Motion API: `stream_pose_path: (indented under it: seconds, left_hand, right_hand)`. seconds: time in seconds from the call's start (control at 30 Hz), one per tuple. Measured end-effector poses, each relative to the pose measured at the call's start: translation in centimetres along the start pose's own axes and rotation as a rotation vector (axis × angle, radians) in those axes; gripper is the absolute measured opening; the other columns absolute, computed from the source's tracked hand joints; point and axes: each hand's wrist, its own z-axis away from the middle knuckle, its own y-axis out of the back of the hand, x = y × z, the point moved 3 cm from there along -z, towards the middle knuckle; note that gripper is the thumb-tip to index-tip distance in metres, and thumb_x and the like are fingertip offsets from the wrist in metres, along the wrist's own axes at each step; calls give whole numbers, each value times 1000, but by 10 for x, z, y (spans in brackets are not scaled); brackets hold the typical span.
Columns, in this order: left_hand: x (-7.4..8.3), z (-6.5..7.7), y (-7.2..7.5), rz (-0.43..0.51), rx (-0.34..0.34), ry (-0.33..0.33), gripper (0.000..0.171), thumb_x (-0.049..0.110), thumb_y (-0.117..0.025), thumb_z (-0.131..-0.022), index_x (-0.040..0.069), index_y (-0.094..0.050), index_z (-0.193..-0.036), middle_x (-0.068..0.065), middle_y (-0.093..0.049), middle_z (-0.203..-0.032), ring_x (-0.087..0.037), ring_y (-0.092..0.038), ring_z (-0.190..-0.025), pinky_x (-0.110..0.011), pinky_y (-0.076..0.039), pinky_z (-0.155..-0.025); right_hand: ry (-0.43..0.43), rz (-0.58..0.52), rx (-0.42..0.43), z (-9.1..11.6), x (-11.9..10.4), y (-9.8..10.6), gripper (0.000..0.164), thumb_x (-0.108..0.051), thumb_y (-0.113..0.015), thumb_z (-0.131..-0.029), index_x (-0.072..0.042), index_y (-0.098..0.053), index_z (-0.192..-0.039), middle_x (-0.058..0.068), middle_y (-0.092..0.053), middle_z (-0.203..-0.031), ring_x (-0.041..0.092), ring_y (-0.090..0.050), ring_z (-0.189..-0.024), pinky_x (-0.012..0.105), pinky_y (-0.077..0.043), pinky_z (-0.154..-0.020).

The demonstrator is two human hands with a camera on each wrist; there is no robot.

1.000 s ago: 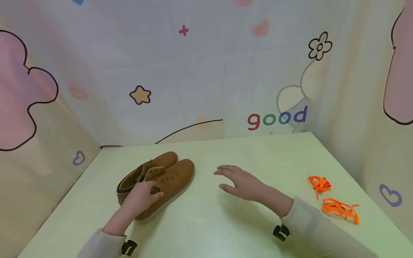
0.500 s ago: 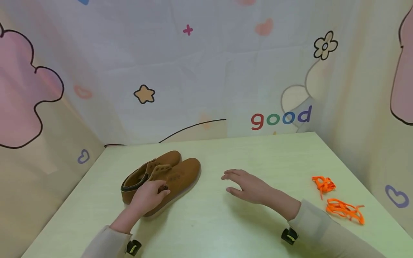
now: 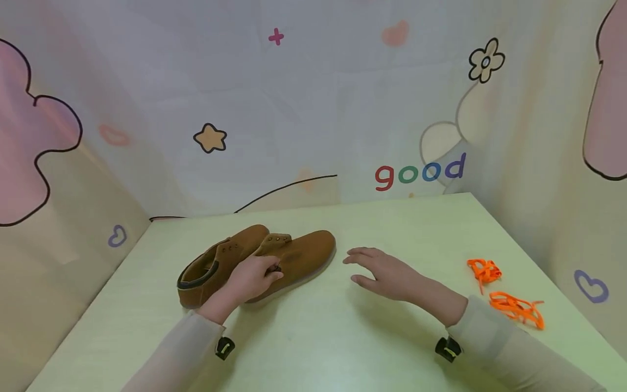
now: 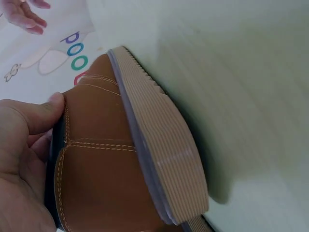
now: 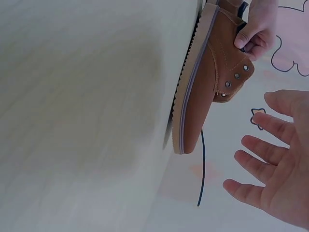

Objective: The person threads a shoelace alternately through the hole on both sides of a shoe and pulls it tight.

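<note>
My left hand (image 3: 250,280) grips a brown shoe (image 3: 311,253) by the rim of its opening, the thumb on the outer side in the left wrist view. Tan stitching and a ridged sole (image 4: 161,140) show there. The shoe has bare eyelets (image 5: 237,76) and no lace in them. Behind and left of it sits a second brown shoe (image 3: 196,296) with a dark-lined collar. My right hand (image 3: 387,275) hovers just right of the held shoe's toe, fingers spread and relaxed, touching nothing.
Two bundles of orange shoelace, a smaller one (image 3: 485,271) and a longer one (image 3: 516,309), lie on the pale table (image 3: 318,348) at the right. A printed curtain (image 3: 294,109) hangs behind the table's far edge.
My left hand has moved the gripped shoe to the right, away from the other shoe, and its toe now points more rightward. The right hand keeps its relaxed pose.
</note>
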Motion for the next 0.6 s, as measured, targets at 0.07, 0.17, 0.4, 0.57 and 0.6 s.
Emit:
stream_pose_path:
  seconds: [0.07,0.17,0.4,0.57,0.6]
  left_hand:
    - [3,-6,0,-12,-1,-27,25,15,-72,-95,12,-54,-77,5,-46,-65,-8,-37,-59,-21,-27,-56]
    - [8,-18,-1,-37,-9,-62,23,17,-72,-95,12,-55,-80,5,-45,-66,-9,-38,-60,-21,-27,-57]
    - [26,-44,-13,-75,-48,-186,23,21,-70,-97,11,-55,-83,6,-40,-67,-9,-38,-62,-22,-28,-60]
    - [34,-54,-18,-71,-66,-233,22,20,-70,-97,11,-56,-83,6,-42,-67,-8,-38,-62,-22,-30,-62]
    - [34,-56,-18,-62,-78,-232,22,20,-70,-97,11,-56,-83,6,-42,-67,-8,-37,-62,-23,-30,-62]
  right_hand:
    - [-6,13,11,1,3,7,35,-19,-63,-102,-5,-63,-134,20,-57,-146,40,-53,-137,55,-46,-112]
    - [-30,30,31,6,11,19,34,-18,-63,-101,-5,-65,-132,21,-58,-145,41,-53,-136,56,-47,-111]
    - [-103,85,53,32,43,50,29,-18,-63,-101,-4,-68,-127,23,-60,-141,45,-54,-133,59,-47,-109]
    - [-148,147,7,52,77,69,25,-15,-65,-99,-2,-71,-119,17,-72,-118,38,-67,-110,53,-55,-97]
    - [-162,153,-13,56,84,72,23,-14,-65,-99,-1,-71,-117,14,-74,-110,33,-69,-101,49,-57,-91]
